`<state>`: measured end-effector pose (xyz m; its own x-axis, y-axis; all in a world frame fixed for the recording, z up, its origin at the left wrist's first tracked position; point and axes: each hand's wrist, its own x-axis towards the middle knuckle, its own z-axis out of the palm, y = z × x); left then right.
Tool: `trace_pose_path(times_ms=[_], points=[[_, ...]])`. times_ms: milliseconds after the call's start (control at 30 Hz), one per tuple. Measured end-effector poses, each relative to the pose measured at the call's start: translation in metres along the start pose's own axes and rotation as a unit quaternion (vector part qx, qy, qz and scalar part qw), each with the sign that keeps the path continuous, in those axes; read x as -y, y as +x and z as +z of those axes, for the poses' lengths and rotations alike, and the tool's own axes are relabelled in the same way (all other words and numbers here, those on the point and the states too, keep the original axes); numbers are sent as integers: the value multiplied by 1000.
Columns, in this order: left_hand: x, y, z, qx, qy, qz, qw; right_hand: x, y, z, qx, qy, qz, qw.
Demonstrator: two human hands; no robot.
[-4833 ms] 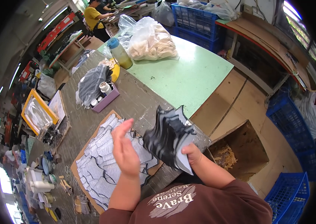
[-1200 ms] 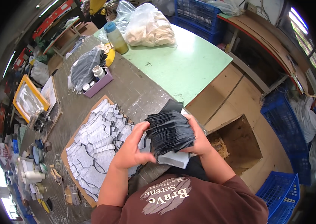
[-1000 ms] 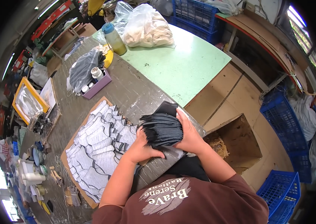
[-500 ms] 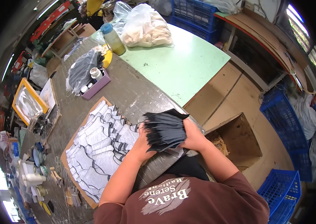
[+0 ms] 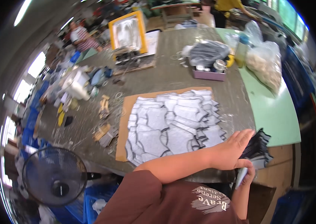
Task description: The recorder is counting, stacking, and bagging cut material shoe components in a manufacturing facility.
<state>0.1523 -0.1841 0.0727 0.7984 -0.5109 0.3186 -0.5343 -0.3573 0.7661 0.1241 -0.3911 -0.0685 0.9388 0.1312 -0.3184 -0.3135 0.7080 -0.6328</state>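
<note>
A thick stack of dark fabric pieces [image 5: 258, 149], black and grey with fanned edges, is held at the table's right front edge. My left hand [image 5: 234, 149] reaches across and grips its near side, fingers stretched along it and thumb below. Under it, my right hand [image 5: 247, 174] is closed at the stack's lower end, partly hidden; a pale flat edge shows beside its fingers. Left of the stack, light grey fabric pieces [image 5: 173, 123] with black edges lie in overlapping rows on a brown cardboard sheet [image 5: 121, 143]. Motion blurs the stack.
A purple box [image 5: 209, 74] with small jars stands beyond the cardboard. A bottle [image 5: 241, 52] and a filled clear bag [image 5: 265, 65] sit on the pale green board [image 5: 264, 112]. Left are a yellow frame [image 5: 128, 33], clips [image 5: 104, 106] and a fan [image 5: 55, 175]. Two people are farther off.
My view has swung left, putting the cardboard near the middle. Both hands have kept the dark stack, which is now turned and lower at the right; my left forearm stretches across my front.
</note>
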Motion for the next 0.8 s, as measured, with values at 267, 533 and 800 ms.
trace_pose_path(times_ms=[267,533,800], points=[[113,-213,-222,-348,380,-326,793,3,25,48,272,52,-66,959],[168,-332,-254,-227,292,-585,722,-39,41,78,274,92,4,957],[154,-308,-248,-178,430,-554,690,-49,25,163,374,-84,-2,923]])
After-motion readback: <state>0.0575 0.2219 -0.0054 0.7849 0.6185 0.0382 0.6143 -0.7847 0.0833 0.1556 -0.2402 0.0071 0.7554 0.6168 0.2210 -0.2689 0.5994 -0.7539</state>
